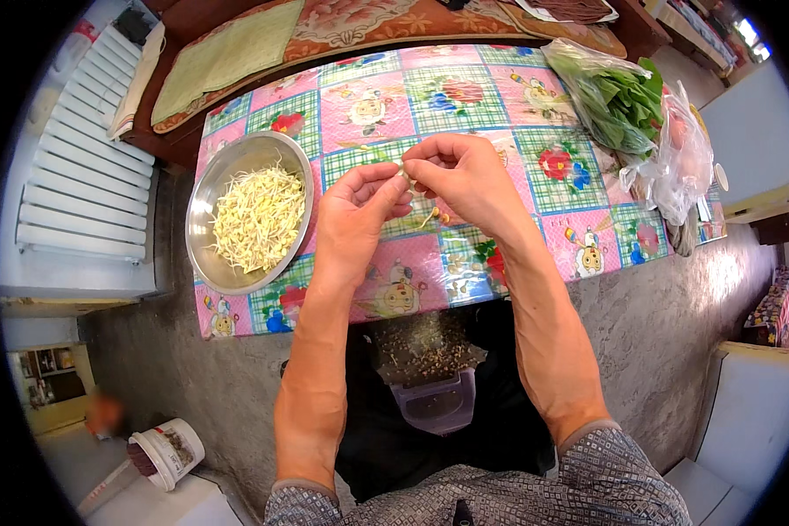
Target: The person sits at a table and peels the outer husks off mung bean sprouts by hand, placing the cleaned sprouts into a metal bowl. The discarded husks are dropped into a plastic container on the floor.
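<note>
My left hand and my right hand meet fingertip to fingertip over the table. Between them they pinch a small pale piece, apparently a bean sprout, mostly covered by the fingers. Just below my right hand, a loose sprout and a few brownish bean pieces lie on the patterned plastic tablecloth. To the left of my left hand stands a round stainless steel bowl holding a heap of yellow-white bean sprouts.
Clear bags of leafy greens and a reddish item occupy the table's right end. Between my legs sits a purple plastic dustpan near scattered debris. A sofa borders the far edge; a white bucket is lower left.
</note>
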{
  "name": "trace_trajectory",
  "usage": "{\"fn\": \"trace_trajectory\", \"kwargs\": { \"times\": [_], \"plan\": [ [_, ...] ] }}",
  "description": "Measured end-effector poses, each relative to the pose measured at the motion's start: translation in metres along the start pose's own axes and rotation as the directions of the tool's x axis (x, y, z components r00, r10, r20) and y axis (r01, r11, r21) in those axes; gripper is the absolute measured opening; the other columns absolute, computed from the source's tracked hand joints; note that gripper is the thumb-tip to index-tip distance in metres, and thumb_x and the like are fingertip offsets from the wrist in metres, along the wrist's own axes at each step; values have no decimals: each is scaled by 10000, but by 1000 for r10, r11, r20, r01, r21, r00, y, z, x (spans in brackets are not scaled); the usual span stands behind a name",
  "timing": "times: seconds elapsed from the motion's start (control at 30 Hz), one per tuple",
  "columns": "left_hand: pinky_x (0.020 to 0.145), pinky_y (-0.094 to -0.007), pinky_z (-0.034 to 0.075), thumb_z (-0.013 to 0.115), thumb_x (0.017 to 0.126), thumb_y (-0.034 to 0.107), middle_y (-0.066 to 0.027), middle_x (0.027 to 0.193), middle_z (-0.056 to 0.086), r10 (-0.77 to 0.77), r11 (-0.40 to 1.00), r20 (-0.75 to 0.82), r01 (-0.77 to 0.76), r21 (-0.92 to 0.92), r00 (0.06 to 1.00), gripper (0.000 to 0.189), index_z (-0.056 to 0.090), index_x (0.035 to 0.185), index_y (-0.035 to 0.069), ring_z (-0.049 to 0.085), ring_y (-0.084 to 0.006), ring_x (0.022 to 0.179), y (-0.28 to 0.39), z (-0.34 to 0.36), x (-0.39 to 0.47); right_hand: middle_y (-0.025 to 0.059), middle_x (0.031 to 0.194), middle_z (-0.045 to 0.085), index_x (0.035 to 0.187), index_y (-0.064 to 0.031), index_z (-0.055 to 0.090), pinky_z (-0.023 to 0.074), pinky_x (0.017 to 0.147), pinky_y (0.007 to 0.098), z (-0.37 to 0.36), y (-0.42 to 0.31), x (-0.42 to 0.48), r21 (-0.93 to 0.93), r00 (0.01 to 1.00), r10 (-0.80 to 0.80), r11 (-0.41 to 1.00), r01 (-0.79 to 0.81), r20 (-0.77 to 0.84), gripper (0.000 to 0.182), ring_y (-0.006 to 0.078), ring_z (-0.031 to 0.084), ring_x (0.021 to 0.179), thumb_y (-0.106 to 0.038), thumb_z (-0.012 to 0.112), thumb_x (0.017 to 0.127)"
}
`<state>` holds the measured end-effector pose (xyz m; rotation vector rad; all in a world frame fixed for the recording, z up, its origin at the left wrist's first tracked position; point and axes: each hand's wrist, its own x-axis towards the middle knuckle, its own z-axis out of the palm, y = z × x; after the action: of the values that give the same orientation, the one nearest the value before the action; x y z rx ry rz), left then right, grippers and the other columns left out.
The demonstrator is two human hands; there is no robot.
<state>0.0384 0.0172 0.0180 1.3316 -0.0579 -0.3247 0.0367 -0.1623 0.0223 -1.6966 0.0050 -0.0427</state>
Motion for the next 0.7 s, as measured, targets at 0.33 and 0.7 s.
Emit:
{"fn": "trace_trajectory", "kwargs": {
  "times": [0.33, 0.7],
  "plan": [
    [747, -291, 624, 719, 964, 60, -127, 990, 714, 92, 996, -17, -91, 20, 996, 277, 581, 1177, -51, 709, -158, 861, -1, 2, 0, 68, 792, 701, 1094, 43, 731, 522, 595, 298, 3, 2, 2, 12, 998, 5, 1000, -5, -57, 291, 119, 641, 700, -167, 698, 896],
    [760, -271, 593, 713, 976, 131, -92, 1098, 730, 303, 882, -55, -258, 393, 951, 252, 720, 1152, -48, 701, -127, 883, -18, -10, 11, 94, 862, 749, 1068, 53, 732, 540, 655, 290, -5, -2, 0, 9, 993, -40, 999, 41, -110, 241, 119, 673, 733, -119, 696, 902]
  ]
}}
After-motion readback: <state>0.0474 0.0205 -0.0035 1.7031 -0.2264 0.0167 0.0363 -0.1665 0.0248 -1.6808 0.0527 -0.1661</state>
